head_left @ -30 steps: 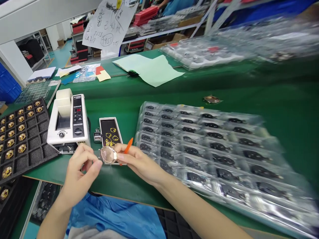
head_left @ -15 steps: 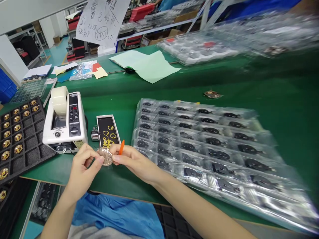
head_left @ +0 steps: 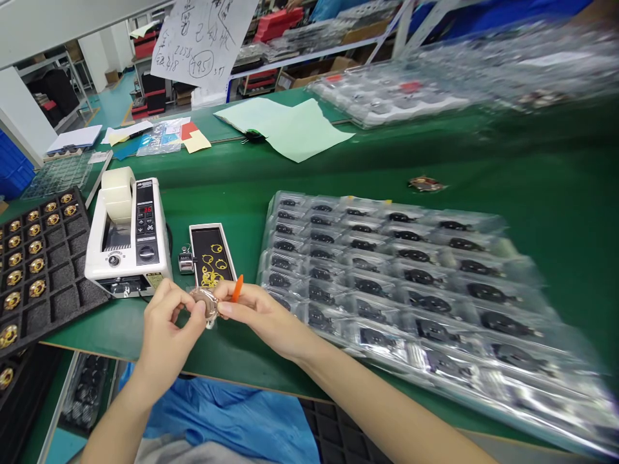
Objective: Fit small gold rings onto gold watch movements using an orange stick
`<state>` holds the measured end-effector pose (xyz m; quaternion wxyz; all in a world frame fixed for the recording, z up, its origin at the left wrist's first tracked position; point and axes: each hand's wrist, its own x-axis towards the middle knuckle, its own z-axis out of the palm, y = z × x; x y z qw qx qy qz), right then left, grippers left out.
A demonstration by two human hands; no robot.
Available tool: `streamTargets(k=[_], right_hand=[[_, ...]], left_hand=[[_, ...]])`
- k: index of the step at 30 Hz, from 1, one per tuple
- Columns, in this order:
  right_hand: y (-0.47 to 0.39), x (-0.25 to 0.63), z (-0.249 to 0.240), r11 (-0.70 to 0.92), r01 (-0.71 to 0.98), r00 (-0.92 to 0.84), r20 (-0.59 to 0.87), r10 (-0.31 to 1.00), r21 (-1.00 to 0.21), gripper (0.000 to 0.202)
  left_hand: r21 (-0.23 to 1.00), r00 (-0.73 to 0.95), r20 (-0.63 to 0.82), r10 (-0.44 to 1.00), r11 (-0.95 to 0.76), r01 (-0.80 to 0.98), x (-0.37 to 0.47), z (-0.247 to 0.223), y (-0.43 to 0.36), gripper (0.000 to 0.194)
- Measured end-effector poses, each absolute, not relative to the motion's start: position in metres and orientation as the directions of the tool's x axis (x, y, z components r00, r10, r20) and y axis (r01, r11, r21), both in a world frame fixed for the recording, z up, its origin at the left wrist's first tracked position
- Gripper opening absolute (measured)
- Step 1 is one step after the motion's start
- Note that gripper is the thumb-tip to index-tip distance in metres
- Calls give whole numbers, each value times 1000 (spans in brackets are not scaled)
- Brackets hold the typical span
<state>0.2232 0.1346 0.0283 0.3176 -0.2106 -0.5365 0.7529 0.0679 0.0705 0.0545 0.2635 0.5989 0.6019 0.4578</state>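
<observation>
Clock positions are taken from the round piece in the hands, twelve lying straight ahead of the person. The green bench (head_left: 251,361) carries the whole layout. At three o'clock, right of the hands, lies a clear plastic tray (head_left: 411,354) with rows of black parts, one to a compartment. At nine o'clock a black compartment tray (head_left: 60,251) lies askew, its left columns bearing gold-coloured round parts. Between ten and eleven stands a white tape dispenser (head_left: 128,238), roll fitted, display lit. Pale green sheets (head_left: 285,129) lie at one o'clock, well apart.

Left hand (head_left: 170,332): narrow pinch, thumb and fingers closed on the round piece at its nine o'clock edge. Right hand (head_left: 258,316): likewise narrow, thumb and fingers gripping the three o'clock edge.

Just beyond the hands, at twelve, is a small open box (head_left: 200,240), white-rimmed and dark inside. A loose metallic item (head_left: 426,184) rests at two o'clock. A metal counter (head_left: 185,261) stands at eleven, just beside the box. The rose-coloured round piece (head_left: 207,303) is held between both hands above the bench; its finer detail is unclear. An orange tool (head_left: 237,288) projects upward from the right hand's grip. Smallest noted: thin yellow rings (head_left: 211,277), heaped mainly at the box's near end.
</observation>
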Motion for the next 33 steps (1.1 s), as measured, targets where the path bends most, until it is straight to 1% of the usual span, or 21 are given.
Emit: streamTargets(k=[3,6,8,10,12,14,17,19,22,23,25,26,28,29,30,31,32,33], right_hand=[[135,224,27,-212,-269,-692,35,721,-940,41],[136,226,27,-217,-275,-661,20,750,-937,43],[137,226,27,-230,-277,-652,6,759,-933,44],[137,226,27,-240,-275,-658,1,753,-931,44],[135,225,26,-242,-274,-677,7,736,-931,44],[132,224,24,-264,-290,-696,13,718,-920,45],[126,223,22,-373,-318,-730,-27,683,-872,45],[121,223,22,-476,-315,-766,-76,639,-821,44],[111,219,21,-578,-294,-817,-113,565,-761,45],[108,218,21,-593,-291,-828,-113,549,-751,45],[103,218,23,-614,-282,-848,-107,519,-738,45],[103,219,24,-618,-273,-858,-105,503,-737,45],[110,224,28,-599,-251,-870,-95,484,-760,47],[118,228,32,-556,-246,-862,-84,500,-794,48],[129,233,35,-482,-232,-845,-70,530,-845,48],[144,237,39,-374,-201,-816,-57,575,-905,46],[161,241,43,-224,-143,-772,-33,635,-964,44],[180,244,47,-52,-21,-745,-19,667,-998,41]], left_hand=[[793,-177,267,947,-111,599,66,54,68,21],[738,-233,363,902,-126,663,60,54,65,21],[729,-275,464,842,-187,659,56,53,62,20],[714,-276,561,780,-288,638,55,52,61,13],[678,-196,623,757,-398,618,57,50,63,11],[661,-86,636,767,-485,572,61,47,67,15],[709,27,604,797,-552,438,63,41,74,17],[740,69,595,801,-579,342,62,39,76,30],[726,166,622,765,-643,243,58,41,73,51],[712,212,627,749,-662,234,57,42,70,58],[669,309,618,723,-690,276,52,43,61,73],[633,349,611,711,-703,324,48,43,56,74],[524,384,616,688,-722,453,35,40,45,65],[460,364,637,679,-714,528,25,38,40,58],[409,300,673,676,-678,611,11,36,35,52],[382,190,710,678,-597,706,-5,34,30,45],[389,22,747,664,-465,795,-26,34,27,37],[430,-180,758,627,-273,861,-49,34,26,28]])
